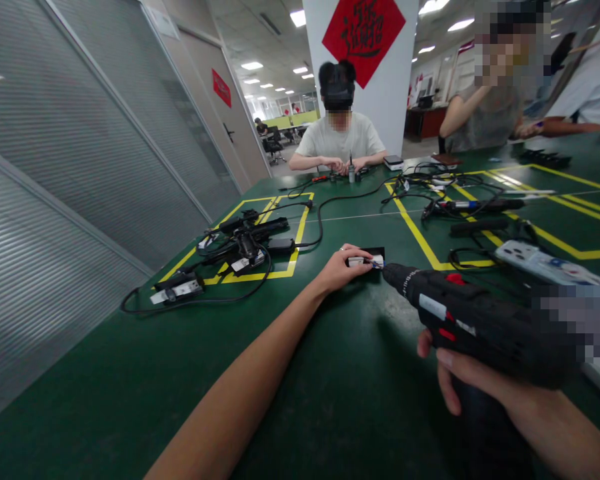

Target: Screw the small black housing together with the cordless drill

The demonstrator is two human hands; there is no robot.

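Observation:
My right hand (480, 373) is wrapped round the grip of a black cordless drill (475, 320) with red switches. The drill lies level and its chuck points left. A thin bit shows at the front, right by the end of a small black-and-white case (379, 260); whether the two touch, I cannot tell. That case rests on the green table. My left hand (343, 269) reaches in from the left with its fingers pressed on the case, holding it against the tabletop and hiding part of it.
Black cables and devices (245, 243) lie inside yellow tape at left. A power strip (540, 260) and more cables (460, 193) are at right. Across the green table (170, 380) sits a person in a white shirt (337, 140); another person (490, 113) is at far right.

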